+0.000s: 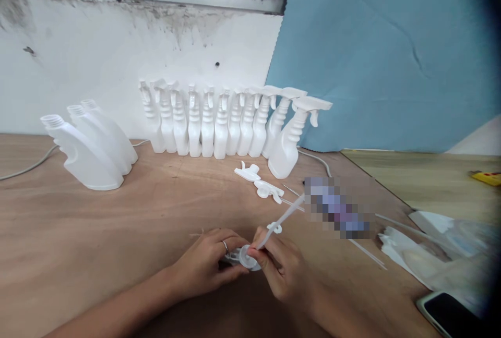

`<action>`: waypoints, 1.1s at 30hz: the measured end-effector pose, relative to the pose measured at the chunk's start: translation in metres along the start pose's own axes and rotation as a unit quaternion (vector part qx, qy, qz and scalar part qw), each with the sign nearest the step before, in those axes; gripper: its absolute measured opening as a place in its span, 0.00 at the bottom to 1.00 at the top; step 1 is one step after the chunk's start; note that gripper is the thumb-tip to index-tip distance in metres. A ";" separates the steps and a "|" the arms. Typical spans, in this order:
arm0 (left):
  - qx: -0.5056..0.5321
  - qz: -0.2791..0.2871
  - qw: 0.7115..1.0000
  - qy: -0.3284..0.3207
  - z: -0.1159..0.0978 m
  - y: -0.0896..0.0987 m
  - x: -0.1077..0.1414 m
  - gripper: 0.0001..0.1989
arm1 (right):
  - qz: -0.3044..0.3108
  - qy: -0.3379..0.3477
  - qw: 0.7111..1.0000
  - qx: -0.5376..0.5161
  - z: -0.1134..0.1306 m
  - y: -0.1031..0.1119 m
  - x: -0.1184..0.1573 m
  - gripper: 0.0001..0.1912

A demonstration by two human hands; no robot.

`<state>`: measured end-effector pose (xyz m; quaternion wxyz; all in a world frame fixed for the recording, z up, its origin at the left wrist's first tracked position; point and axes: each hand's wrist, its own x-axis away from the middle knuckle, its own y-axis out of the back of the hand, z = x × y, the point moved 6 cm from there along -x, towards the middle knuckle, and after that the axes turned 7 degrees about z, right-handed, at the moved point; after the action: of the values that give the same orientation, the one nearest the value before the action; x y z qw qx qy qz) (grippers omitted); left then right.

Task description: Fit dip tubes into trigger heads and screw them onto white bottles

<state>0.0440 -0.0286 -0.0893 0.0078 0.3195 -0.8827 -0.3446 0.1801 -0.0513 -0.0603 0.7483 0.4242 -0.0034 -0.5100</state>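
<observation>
My left hand (213, 262), with a ring on one finger, is closed around a white trigger spray head (232, 257). The round collar (248, 258) of the spray head faces up between both hands. My right hand (279, 265) pinches a translucent plastic tube (279, 221) near its lower end, right at the collar. The tube slants up and right from the fingers. Whether its end sits inside the collar is hidden by my fingertips. Beyond my right hand lies a small white ring-shaped part (275, 228). Two more spray heads (267, 190) lie on the table ahead.
A row of white spray bottles (220, 132) with heads stands along the wall. Three bottles without heads (92, 163) stand at left. Thin tubes (368, 253), a blurred-out item (338, 207), plastic bags (426, 260) and a phone (450, 314) lie at right.
</observation>
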 end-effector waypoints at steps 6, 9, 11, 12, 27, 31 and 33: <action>0.002 -0.003 1.000 0.015 0.002 -0.001 -0.003 0.09 | 0.011 0.005 1.000 0.003 0.000 -0.005 -0.005 0.12; 0.036 0.002 0.999 0.036 0.003 0.000 -0.002 0.11 | 0.010 -0.046 0.998 -0.033 -0.012 -0.010 -0.001 0.11; 0.079 -0.007 0.995 0.061 0.006 0.002 -0.001 0.12 | -0.005 -0.065 0.995 -0.069 -0.021 -0.010 0.004 0.05; 0.102 -0.021 0.991 0.078 0.007 0.004 0.000 0.12 | -0.018 -0.065 0.995 -0.079 -0.023 -0.008 0.006 0.07; 0.008 -0.113 0.994 -0.005 -0.007 0.023 0.019 0.23 | 0.052 0.232 0.937 0.255 0.007 -0.016 0.018 0.19; -0.147 -0.311 0.939 0.025 0.010 0.078 0.053 0.16 | 0.026 0.216 0.944 0.248 0.001 0.001 0.027 0.19; -0.269 -0.471 0.839 0.050 0.022 0.118 0.088 0.15 | -0.001 0.203 0.950 0.236 -0.002 0.012 0.030 0.20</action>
<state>-0.0968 0.0005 -0.0519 -0.0255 0.6987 -0.4971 -0.5139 0.2046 -0.0711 -0.0664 0.6113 0.6833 0.0291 -0.3982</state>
